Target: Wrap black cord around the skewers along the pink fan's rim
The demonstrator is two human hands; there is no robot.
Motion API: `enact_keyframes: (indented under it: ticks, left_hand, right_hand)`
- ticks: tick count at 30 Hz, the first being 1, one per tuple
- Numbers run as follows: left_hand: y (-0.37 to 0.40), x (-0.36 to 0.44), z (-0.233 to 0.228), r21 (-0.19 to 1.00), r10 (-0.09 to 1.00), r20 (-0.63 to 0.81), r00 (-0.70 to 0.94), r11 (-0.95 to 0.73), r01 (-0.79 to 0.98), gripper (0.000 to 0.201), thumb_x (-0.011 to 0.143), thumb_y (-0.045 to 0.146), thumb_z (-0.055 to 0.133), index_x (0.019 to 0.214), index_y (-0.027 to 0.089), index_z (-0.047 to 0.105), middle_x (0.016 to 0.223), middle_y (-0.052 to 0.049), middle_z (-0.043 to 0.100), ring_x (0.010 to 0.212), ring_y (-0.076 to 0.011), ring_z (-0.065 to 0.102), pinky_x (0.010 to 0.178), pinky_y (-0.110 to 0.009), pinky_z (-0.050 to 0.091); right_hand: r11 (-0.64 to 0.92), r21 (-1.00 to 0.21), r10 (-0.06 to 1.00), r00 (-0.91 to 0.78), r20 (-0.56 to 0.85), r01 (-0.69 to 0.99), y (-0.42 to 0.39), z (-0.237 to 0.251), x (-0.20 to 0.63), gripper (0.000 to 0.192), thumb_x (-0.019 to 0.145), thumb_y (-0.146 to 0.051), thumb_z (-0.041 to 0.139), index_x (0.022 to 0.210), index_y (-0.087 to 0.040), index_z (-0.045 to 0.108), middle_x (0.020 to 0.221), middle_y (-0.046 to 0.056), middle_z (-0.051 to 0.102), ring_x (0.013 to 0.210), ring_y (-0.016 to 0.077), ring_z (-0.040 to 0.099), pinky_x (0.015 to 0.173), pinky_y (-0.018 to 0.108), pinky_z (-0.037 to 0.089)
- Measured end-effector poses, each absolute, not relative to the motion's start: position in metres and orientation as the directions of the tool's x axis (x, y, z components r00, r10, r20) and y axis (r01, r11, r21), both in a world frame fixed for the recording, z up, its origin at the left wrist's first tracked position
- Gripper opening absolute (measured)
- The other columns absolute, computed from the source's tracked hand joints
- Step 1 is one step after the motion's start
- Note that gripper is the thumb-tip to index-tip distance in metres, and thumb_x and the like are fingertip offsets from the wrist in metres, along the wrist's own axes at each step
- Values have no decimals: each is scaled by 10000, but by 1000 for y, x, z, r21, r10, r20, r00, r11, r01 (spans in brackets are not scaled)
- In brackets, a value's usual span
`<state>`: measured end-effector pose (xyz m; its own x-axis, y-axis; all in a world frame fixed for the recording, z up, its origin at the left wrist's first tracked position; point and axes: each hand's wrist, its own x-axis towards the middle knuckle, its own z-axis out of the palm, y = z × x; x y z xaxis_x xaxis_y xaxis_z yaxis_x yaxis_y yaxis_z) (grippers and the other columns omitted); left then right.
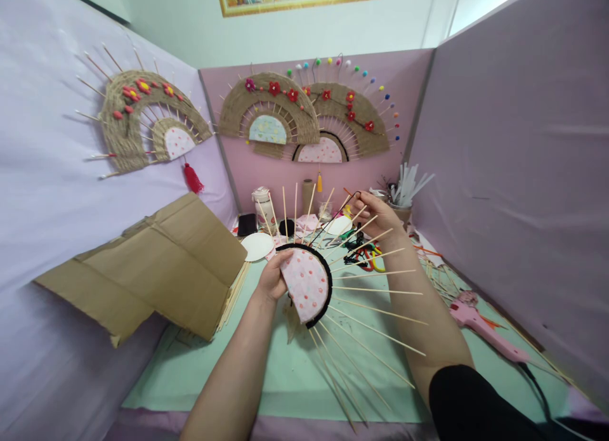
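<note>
My left hand (276, 277) grips the straight edge of a half-round fan (307, 282), thumb on its front. The fan has a pink dotted face and a black cord border (328, 279) along the curve. Many thin wooden sticks (378, 290) radiate from that border. Up and to the right, my right hand (373, 216) pinches a black cord (335, 220) between thumb and fingers. The cord runs from there down to the top of the fan's border, among the sticks. Both hands are held above the green table (276, 377).
A pink glue gun (490, 330) lies at the right with its cable. Scissors (375, 260) and black cord lie behind the fan. A folded cardboard sheet (162, 263) stands at left. White ovals (257, 246), a lidded bottle (263, 206) and a pot of glue sticks (404, 197) sit farther back. Finished fans (271, 105) hang on the partitions.
</note>
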<state>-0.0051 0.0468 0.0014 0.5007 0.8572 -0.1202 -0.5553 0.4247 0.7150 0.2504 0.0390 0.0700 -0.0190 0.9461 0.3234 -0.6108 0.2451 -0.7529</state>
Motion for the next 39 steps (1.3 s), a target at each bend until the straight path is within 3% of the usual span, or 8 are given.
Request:
enact_keyframes:
  ticks: [7, 18, 24, 39]
  left_hand:
    - [48, -6, 4, 692, 881, -98, 462, 394, -604, 160, 733, 129, 520, 815, 89, 652, 739, -78, 705, 695, -185, 665, 824, -327, 483]
    - [52, -7, 3, 601, 926, -58, 373, 331, -728, 171, 741, 176, 531, 818, 95, 660, 740, -69, 708, 721, -181, 666, 871, -321, 463]
    - [52, -8, 4, 564, 936, 46, 350, 265, -782, 197, 746, 181, 527, 869, 95, 655, 825, -79, 708, 806, -187, 659, 893, -326, 447]
    - [57, -10, 5, 489, 967, 25, 254, 209, -847, 279, 761, 176, 520, 1009, 105, 626, 817, -68, 707, 790, -179, 659, 887, -334, 446]
  right_hand:
    - [139, -724, 981, -4, 192, -676, 44, 67, 252, 38, 714, -157, 554, 687, -171, 532, 631, -15, 537, 516, 62, 458, 378, 149, 345]
    - [113, -736, 973, -77, 219, -668, 45, 62, 250, 60, 682, -132, 522, 666, -187, 507, 614, -18, 549, 562, 93, 497, 429, 179, 387]
    - [96, -808, 973, -116, 199, -581, 43, 62, 248, 75, 679, -168, 567, 673, -190, 496, 678, -9, 566, 548, 83, 472, 438, 184, 367]
    - [110, -983, 948, -281, 147, -144, 39, 48, 250, 75, 654, -183, 572, 602, -171, 518, 576, -10, 521, 502, 88, 448, 459, 215, 308]
